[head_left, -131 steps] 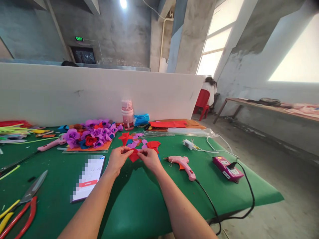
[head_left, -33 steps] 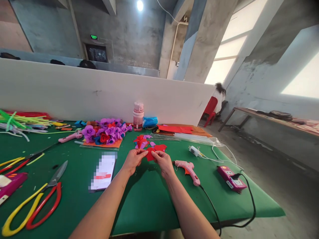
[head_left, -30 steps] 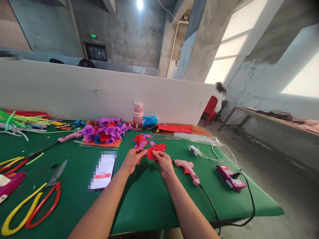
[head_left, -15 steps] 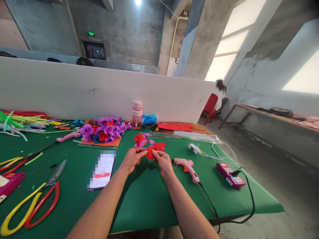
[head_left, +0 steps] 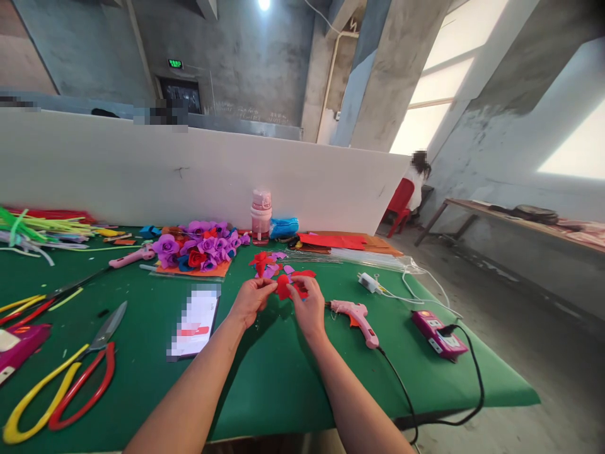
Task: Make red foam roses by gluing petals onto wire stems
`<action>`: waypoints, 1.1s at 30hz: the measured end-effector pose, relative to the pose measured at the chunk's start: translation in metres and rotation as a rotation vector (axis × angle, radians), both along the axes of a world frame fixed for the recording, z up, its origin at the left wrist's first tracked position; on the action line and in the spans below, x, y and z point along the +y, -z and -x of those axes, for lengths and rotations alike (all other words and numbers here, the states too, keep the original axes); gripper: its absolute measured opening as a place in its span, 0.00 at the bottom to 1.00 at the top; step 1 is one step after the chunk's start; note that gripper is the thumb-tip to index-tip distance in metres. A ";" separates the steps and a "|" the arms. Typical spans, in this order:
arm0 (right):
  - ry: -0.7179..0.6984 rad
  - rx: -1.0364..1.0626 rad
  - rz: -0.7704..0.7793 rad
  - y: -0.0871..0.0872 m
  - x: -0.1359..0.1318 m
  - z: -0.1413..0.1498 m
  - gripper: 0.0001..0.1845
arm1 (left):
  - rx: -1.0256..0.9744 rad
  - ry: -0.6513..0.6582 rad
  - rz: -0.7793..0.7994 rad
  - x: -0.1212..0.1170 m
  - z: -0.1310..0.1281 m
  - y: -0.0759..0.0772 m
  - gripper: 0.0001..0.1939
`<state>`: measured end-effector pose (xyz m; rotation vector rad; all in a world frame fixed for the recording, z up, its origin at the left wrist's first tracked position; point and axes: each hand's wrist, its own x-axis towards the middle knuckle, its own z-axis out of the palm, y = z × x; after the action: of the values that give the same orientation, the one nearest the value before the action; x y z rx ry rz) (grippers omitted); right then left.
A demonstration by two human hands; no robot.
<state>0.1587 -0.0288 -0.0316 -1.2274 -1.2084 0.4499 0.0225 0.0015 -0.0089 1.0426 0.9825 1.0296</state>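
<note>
A small red petal [head_left: 282, 287], paper or thin foam by its look, is held up between my two hands over the green table. My left hand [head_left: 252, 301] pinches its left edge with thumb and fingertips. On the other side, my right hand [head_left: 308, 306] is closed on the petal too, thumb in front. Just behind lie loose red and purple petals [head_left: 262, 263], partly covered by my fingers. A pink hot glue gun [head_left: 354, 315] rests to the right of my right hand.
Finished purple and red flowers [head_left: 203, 246], a phone [head_left: 196, 321] and open scissors [head_left: 89, 359] lie left. A pink bottle [head_left: 261, 217] stands at the back by the white partition [head_left: 212, 167]. At right sit a corded purple power strip [head_left: 439, 334] and a white plug [head_left: 369, 282].
My right hand has turned and its fingers have shifted on the red petal. The left hand keeps its pinch in nearly the same place.
</note>
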 end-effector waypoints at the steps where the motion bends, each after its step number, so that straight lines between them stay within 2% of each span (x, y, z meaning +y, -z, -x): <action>1: -0.035 -0.031 0.000 -0.002 -0.002 0.003 0.10 | -0.003 -0.001 0.002 0.000 0.000 0.000 0.18; 4: -0.162 0.013 0.089 -0.005 -0.007 0.009 0.09 | -0.020 0.005 0.014 0.000 0.000 0.000 0.17; 7: -0.197 0.088 0.141 -0.002 -0.007 0.010 0.10 | -0.030 0.028 0.024 -0.001 0.000 -0.001 0.17; 15: -0.229 0.170 0.160 0.004 -0.003 0.007 0.11 | -0.011 0.041 0.036 -0.001 0.001 0.000 0.17; 21: -0.220 0.155 0.182 0.006 -0.001 0.005 0.13 | -0.032 0.058 0.060 0.001 0.002 0.003 0.16; 30: -0.266 0.201 0.168 0.005 -0.002 0.006 0.13 | -0.015 0.084 0.051 -0.002 0.002 -0.003 0.14; 33: -0.187 0.183 0.150 0.009 0.002 0.000 0.14 | -0.020 0.092 0.046 -0.001 0.002 -0.002 0.13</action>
<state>0.1587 -0.0263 -0.0403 -1.1760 -1.1521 0.7866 0.0204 0.0005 -0.0073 1.0289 0.9297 0.9365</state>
